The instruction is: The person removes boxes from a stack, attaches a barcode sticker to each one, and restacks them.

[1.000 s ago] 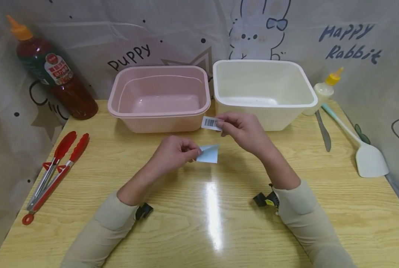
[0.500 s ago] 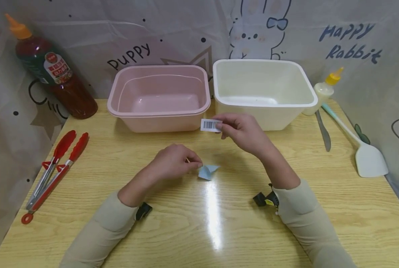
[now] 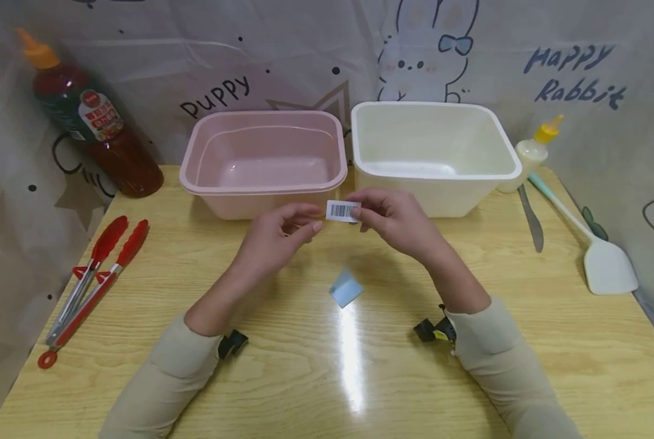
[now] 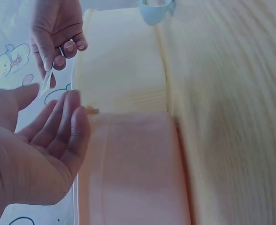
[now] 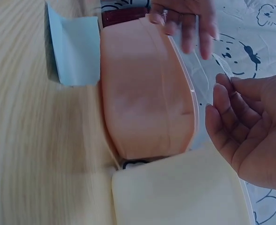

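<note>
Two rectangular open-topped bins, a pink bin (image 3: pixel 233 207) and a cream-white bin (image 3: pixel 442 196), stand side by side at the rear of a pale wood-grain table (image 3: pixel 294 378). Behind and beside the table hangs a wrinkled light-grey sheet (image 3: pixel 305 36), printed with the words "PUPPY" and "Happy Rabbit". A bright strip of reflected light (image 3: pixel 351 366) runs along the table's centre. Red-and-silver tongs (image 3: pixel 87 305) and a tall red sauce bottle (image 3: pixel 102 125) with orange nozzle occupy the left side; a white spatula (image 3: pixel 604 262), a grey knife (image 3: pixel 532 222) and a small yellow-capped bottle (image 3: pixel 531 152) occupy the right. A small light-blue paper (image 3: pixel 346 288) lies bent on the table. The right hand (image 3: pixel 395 221) pinches a small white barcode label (image 3: pixel 340 211) above the table. The left hand (image 3: pixel 269 241) holds nothing; its loosely extended fingers and thumb are just beside the label.
</note>
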`<action>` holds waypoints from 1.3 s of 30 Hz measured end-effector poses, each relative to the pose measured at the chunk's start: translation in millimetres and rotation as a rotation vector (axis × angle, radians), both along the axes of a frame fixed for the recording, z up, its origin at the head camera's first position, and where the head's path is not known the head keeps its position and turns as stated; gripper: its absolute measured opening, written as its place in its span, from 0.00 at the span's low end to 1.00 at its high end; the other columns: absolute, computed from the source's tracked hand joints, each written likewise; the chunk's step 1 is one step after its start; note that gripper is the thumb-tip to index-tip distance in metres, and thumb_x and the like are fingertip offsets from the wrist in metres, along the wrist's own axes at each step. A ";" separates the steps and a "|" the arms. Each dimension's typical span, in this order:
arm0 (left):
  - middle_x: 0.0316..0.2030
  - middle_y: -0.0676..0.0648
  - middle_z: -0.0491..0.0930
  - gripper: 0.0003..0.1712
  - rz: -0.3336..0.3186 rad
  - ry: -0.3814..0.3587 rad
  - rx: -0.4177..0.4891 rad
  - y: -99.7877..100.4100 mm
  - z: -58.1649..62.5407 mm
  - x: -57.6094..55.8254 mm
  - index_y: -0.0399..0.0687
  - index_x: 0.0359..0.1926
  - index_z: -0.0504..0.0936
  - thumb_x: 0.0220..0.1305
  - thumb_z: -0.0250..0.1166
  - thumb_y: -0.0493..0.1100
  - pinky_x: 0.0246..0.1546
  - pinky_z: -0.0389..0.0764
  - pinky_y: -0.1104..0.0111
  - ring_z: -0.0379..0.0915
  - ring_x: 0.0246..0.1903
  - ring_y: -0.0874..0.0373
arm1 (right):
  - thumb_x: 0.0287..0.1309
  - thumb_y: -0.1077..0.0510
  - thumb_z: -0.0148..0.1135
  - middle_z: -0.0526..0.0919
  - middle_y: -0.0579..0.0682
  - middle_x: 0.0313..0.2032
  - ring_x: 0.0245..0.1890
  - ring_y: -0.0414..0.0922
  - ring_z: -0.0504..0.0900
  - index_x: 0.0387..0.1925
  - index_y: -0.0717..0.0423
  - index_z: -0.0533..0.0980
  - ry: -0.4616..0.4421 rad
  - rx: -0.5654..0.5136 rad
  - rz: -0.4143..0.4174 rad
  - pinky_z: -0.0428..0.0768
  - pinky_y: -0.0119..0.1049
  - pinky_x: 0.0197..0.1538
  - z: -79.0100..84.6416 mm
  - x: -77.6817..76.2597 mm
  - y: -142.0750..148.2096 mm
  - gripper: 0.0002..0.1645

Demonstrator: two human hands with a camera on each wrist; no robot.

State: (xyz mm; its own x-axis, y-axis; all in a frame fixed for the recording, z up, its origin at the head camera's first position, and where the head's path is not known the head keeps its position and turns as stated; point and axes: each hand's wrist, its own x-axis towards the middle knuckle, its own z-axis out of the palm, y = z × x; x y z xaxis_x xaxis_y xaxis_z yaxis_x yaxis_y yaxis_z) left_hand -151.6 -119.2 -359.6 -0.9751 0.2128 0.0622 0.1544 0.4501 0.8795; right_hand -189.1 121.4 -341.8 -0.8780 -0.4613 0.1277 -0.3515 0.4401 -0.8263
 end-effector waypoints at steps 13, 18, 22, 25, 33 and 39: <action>0.42 0.39 0.87 0.18 0.020 -0.040 0.221 -8.1 5.6 -7.5 0.44 0.57 0.83 0.67 0.68 0.38 0.33 0.85 0.68 0.83 0.30 0.56 | 0.67 0.59 0.65 0.87 0.50 0.30 0.26 0.46 0.80 0.60 0.49 0.77 -0.050 -0.021 0.029 0.68 0.32 0.23 1.0 3.4 -24.6 0.21; 0.40 0.36 0.87 0.10 0.060 -0.004 0.202 -16.4 5.4 -7.5 0.37 0.47 0.85 0.67 0.67 0.37 0.31 0.82 0.70 0.81 0.28 0.60 | 0.68 0.59 0.65 0.90 0.53 0.36 0.29 0.46 0.83 0.59 0.51 0.77 -0.045 -0.036 0.030 0.72 0.32 0.26 -0.5 2.3 -32.7 0.19; 0.39 0.37 0.87 0.09 0.076 0.008 0.199 -22.5 3.9 -7.5 0.37 0.46 0.86 0.67 0.68 0.36 0.32 0.83 0.68 0.81 0.27 0.61 | 0.68 0.60 0.64 0.90 0.56 0.38 0.32 0.50 0.86 0.54 0.55 0.78 -0.081 -0.076 0.012 0.82 0.35 0.33 -5.8 0.4 -40.0 0.14; 0.40 0.37 0.87 0.10 0.087 -0.004 0.186 -27.6 1.3 -7.5 0.37 0.47 0.85 0.67 0.67 0.37 0.33 0.84 0.66 0.81 0.28 0.62 | 0.68 0.61 0.63 0.89 0.58 0.38 0.32 0.54 0.86 0.48 0.59 0.79 -0.120 -0.113 -0.015 0.85 0.38 0.38 -10.5 -0.8 -47.2 0.09; 0.49 0.37 0.86 0.16 0.111 -0.077 0.084 -38.8 -5.7 -9.9 0.42 0.56 0.83 0.71 0.65 0.42 0.32 0.81 0.70 0.82 0.39 0.55 | 0.68 0.61 0.63 0.87 0.62 0.39 0.30 0.49 0.85 0.45 0.59 0.80 -0.162 -0.126 -0.063 0.86 0.50 0.41 -24.9 -6.8 -61.5 0.07; 0.55 0.39 0.84 0.23 0.080 -0.155 0.038 -38.9 -9.3 -7.6 0.44 0.65 0.78 0.74 0.61 0.47 0.41 0.84 0.58 0.83 0.48 0.45 | 0.69 0.59 0.63 0.87 0.65 0.42 0.35 0.59 0.87 0.48 0.60 0.81 -0.182 -0.109 -0.082 0.87 0.49 0.42 -33.3 -8.9 -61.0 0.10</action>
State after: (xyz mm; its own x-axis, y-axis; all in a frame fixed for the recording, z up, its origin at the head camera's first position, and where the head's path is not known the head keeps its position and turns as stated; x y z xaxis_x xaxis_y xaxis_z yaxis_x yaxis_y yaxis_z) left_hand -159.2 -158.2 -368.9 -0.9873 0.1349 -0.0838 -0.0194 0.4211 0.9068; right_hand -197.9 60.4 -375.1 -0.9251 -0.3797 0.0088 -0.1587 0.3656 -0.9172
